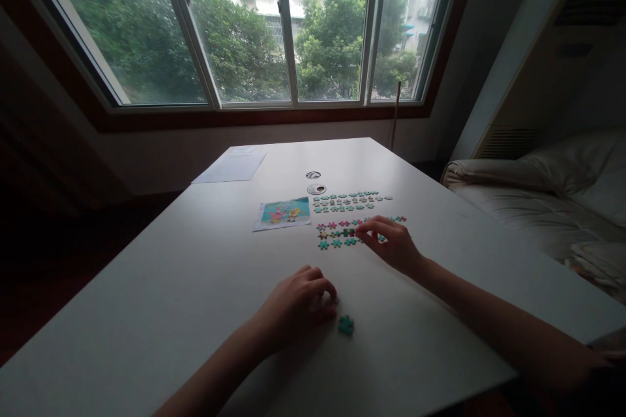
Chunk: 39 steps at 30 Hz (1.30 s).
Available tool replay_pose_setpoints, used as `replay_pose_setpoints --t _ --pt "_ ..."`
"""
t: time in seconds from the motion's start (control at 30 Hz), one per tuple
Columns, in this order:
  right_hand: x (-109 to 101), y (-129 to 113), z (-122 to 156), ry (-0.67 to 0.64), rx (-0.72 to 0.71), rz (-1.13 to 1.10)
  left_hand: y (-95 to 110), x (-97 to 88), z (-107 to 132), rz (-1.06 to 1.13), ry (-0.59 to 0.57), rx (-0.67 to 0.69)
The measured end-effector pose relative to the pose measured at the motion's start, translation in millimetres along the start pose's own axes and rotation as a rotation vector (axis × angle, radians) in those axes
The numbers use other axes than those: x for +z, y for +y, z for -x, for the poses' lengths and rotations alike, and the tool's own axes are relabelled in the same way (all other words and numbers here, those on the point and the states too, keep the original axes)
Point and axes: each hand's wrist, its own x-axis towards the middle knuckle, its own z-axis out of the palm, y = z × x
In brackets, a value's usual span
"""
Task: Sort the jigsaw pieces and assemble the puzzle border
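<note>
My left hand [298, 303] rests on the white table [195, 287] with its fingers curled under; what they hold, if anything, is hidden. A teal puzzle piece [346, 324] lies just to its right, apart from it. My right hand [388, 242] reaches over rows of small pink and teal puzzle pieces [340, 233], its fingertips pinched on one of them. Further back lies another group of teal pieces [349, 201]. A colourful reference picture [283, 213] lies left of the pieces.
A sheet of paper [231, 165] lies at the table's far left. Two small round objects [315, 182] sit behind the pieces. A white sofa [542, 202] stands to the right, and a wide window [274, 26] fills the far wall.
</note>
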Motion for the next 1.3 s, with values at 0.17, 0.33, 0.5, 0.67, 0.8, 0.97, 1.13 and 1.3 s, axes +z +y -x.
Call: replay_pose_setpoints --t 0.17,0.33,0.5,0.67,0.8,0.97,1.13,1.3 --pt "-10.6 13.9 -5.1 -0.043 0.008 0.056 -5.7 2.7 1.1 0.005 0.003 0.033" --pt "-40.4 56.6 -12.0 -0.135 0.093 0.175 -9.3 3.5 0.1 0.027 0.038 0.052" --pt "-73.4 115.9 -1.9 -0.299 0.378 0.239 -13.5 3.2 0.8 0.03 0.081 0.035" --pt "-93.8 157.4 19.0 -0.448 0.607 0.203 -19.5 6.3 0.8 0.042 0.137 -0.003" --pt "-100.3 167.1 25.7 -0.465 0.67 0.197 -18.9 3.7 -1.5 0.133 0.198 -0.072" --pt "-100.8 161.5 23.6 -0.493 0.658 0.231 -19.1 -0.5 -3.4 0.265 0.254 -0.192" --pt "-102.6 157.4 22.8 -0.511 0.643 0.283 -24.4 2.7 -4.0 0.379 0.282 -0.218" --pt "-86.7 137.0 9.5 -0.413 0.527 0.428 -25.9 4.6 -4.8 0.382 0.263 -0.217"
